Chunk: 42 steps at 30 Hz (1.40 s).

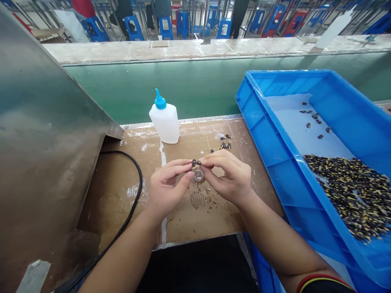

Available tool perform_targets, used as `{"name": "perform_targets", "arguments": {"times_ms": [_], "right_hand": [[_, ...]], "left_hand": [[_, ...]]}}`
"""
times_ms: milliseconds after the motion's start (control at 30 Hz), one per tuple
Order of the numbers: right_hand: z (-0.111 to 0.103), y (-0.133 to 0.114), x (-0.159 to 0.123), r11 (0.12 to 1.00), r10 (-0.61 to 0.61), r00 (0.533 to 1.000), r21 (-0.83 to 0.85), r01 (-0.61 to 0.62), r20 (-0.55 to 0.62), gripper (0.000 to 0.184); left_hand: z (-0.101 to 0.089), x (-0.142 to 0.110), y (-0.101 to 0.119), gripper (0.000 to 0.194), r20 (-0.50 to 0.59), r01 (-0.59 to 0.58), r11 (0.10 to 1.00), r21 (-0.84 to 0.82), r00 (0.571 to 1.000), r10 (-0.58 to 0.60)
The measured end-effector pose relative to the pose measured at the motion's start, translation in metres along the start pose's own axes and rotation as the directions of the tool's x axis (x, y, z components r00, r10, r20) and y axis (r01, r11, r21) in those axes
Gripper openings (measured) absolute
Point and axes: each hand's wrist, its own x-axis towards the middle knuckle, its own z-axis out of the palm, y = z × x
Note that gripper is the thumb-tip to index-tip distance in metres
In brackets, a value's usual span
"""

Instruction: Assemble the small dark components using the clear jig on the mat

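- Far left of the frame there's a big metal housing [55, 122], with a black cable [139, 175] looping onto the cardboard worktop [195, 136] beside it.
- Next along, a bit above centre: a white squeeze bottle [165, 122] with a blue spout, upright, neither hand on it.
- Left hand [168, 187] is mid-frame, fingertips closed on the left end of a small dark part [193, 163]. Can't tell how hard it's squeezing, or whether that's one piece or two touching.
- Right below that part in the frame there's a clear round cup [198, 175], and lower down a ridged wet-looking patch [198, 200].
- Right hand [230, 177] comes in from the other side, fingertips pinched on the right end of the same part. So I'd call this step the two-handed fiddly bit, lining up or working the part.
- Imo the next move calls for a light, level pinch with both hands, since something that tiny could easily slip.
- Just above the right hand, a few loose pieces [225, 145] sit on the cardboard.
- Right side is all blue bin [271, 134], with a heap of black-and-yellow pieces [360, 191] in it.
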Motion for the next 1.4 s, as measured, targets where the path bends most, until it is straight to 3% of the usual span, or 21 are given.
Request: {"name": "perform_targets", "arguments": {"times_ms": [567,933,1000,1067,1133,1200,1267,1333,1400], "right_hand": [[0.007,0.004,-0.007,0.996,-0.089,0.992,0.005,0.089,0.095,0.020],[0.015,-0.007,-0.004,0.952,-0.295,0.954,-0.074,0.299,0.054,0.022],[0.010,-0.015,-0.005,0.981,-0.189,0.982,-0.031,0.189,0.002,0.020],[0.000,-0.026,-0.015,0.990,0.096,0.992,0.112,-0.087,-0.082,0.012],[-0.019,-0.038,-0.034,0.865,0.420,0.905,0.334,-0.375,-0.072,0.008],[-0.047,-0.050,-0.065,0.658,0.607,0.790,0.504,-0.559,0.084,0.021],[-0.084,-0.065,-0.103,0.452,0.680,0.666,0.541,-0.710,0.307,0.029],[-0.127,-0.081,-0.145,0.288,0.710,0.513,0.466,-0.836,0.482,0.033],[-0.169,-0.096,-0.188,0.187,0.759,0.364,0.355,-0.916,0.539,0.037]], "left_hand": [[-0.001,0.001,-0.008,0.008,-0.065,-0.112,0.976,0.187,0.990,0.126],[-0.010,0.003,-0.021,0.008,-0.044,-0.249,0.938,0.240,0.963,0.267],[-0.013,0.003,-0.020,0.012,-0.011,-0.256,0.941,0.223,0.964,0.265],[-0.016,0.002,-0.019,0.019,0.017,-0.227,0.945,0.234,0.973,0.229],[-0.017,0.001,-0.018,0.027,0.012,-0.180,0.945,0.274,0.983,0.183],[-0.017,0.001,-0.017,0.031,-0.017,-0.139,0.938,0.319,0.988,0.152],[-0.014,0.003,-0.018,0.031,-0.050,-0.115,0.931,0.347,0.989,0.141],[-0.010,0.005,-0.018,0.029,-0.083,-0.108,0.924,0.366,0.986,0.148],[-0.006,0.008,-0.018,0.027,-0.120,-0.091,0.928,0.361,0.982,0.143]]}}
